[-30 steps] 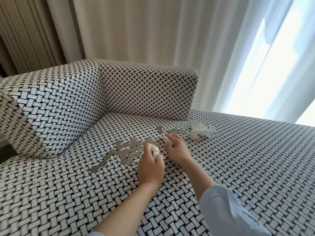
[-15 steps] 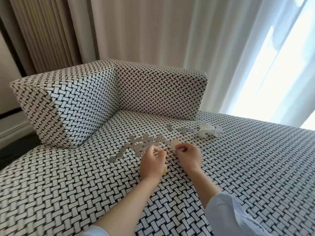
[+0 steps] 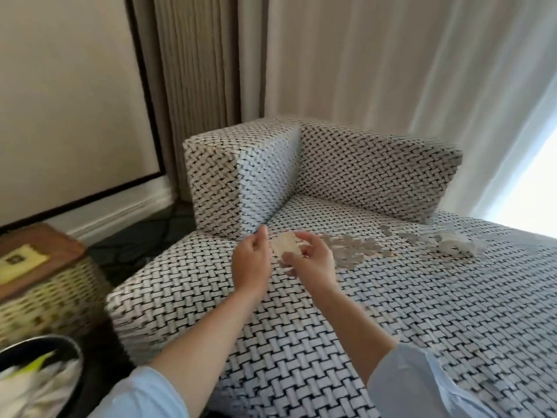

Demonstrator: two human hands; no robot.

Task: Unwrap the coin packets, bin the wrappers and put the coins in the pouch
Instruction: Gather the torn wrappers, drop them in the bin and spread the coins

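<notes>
A pale paper wrapper (image 3: 286, 246) is held above the woven black-and-white sofa seat (image 3: 391, 312), between my two hands. My right hand (image 3: 313, 260) pinches it from the right side. My left hand (image 3: 251, 260) sits at its left edge with fingers raised; I cannot tell whether it grips the paper. Several loose grey coins (image 3: 352, 250) lie spread on the seat just right of my hands. Crumpled clear and white packets (image 3: 452, 244) lie farther right. A round bin (image 3: 36, 378) with white wrappers inside stands at the bottom left.
A wicker basket with a wooden lid (image 3: 45, 285) stands left of the sofa, behind the bin. The sofa's armrest and backrest (image 3: 301, 173) rise behind my hands. Curtains hang behind, with a bright window at the right.
Both hands have lifted the wrapper off the seat and carried it left of the coins. The view has swung left, bringing the bin and basket into sight.
</notes>
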